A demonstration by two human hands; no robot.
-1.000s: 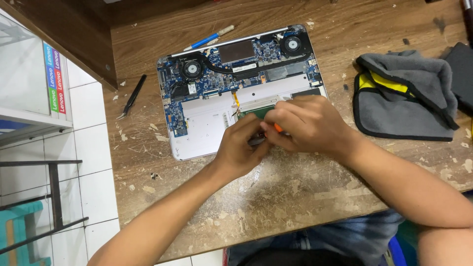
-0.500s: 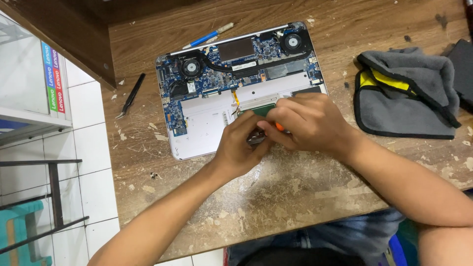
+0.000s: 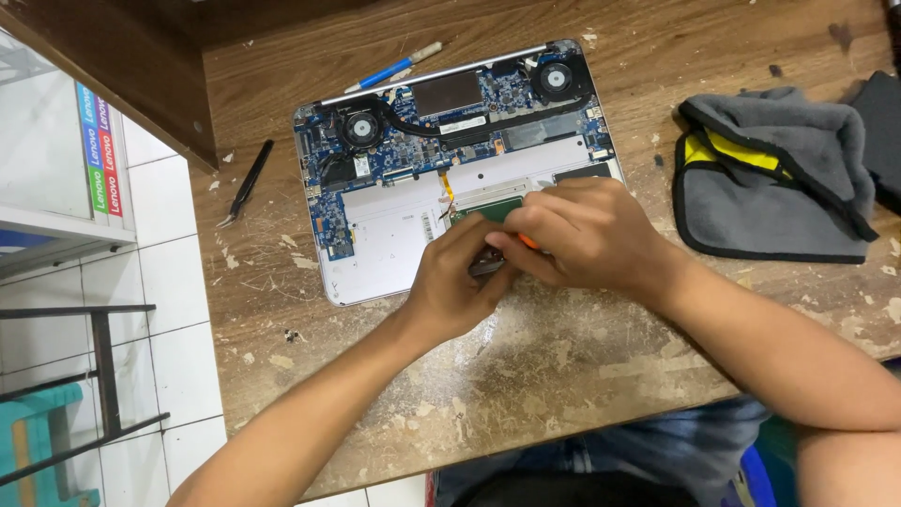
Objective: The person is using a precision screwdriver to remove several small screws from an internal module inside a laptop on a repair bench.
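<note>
An opened silver laptop (image 3: 394, 253) lies bottom-up on the worn wooden table (image 3: 563, 366), its blue circuit board, two fans and green trackpad board exposed. My right hand (image 3: 587, 235) is closed around an orange-handled tool (image 3: 528, 241), of which only a small part shows, over the laptop's front edge. My left hand (image 3: 460, 282) sits against it, fingers pinching a small grey metal part (image 3: 486, 267) at the laptop's near edge. Both hands touch each other and hide the spot under them.
Black tweezers (image 3: 246, 183) lie left of the laptop. A blue-and-white tool (image 3: 394, 68) rests behind it. A folded grey cloth with yellow trim (image 3: 770, 183) sits at the right. Small screws (image 3: 293, 335) lie near the table's left edge. Tiled floor and a metal rack are to the left.
Both hands stay locked together over the laptop's front edge with only slight shifts of the fingers. Nothing else has moved.
</note>
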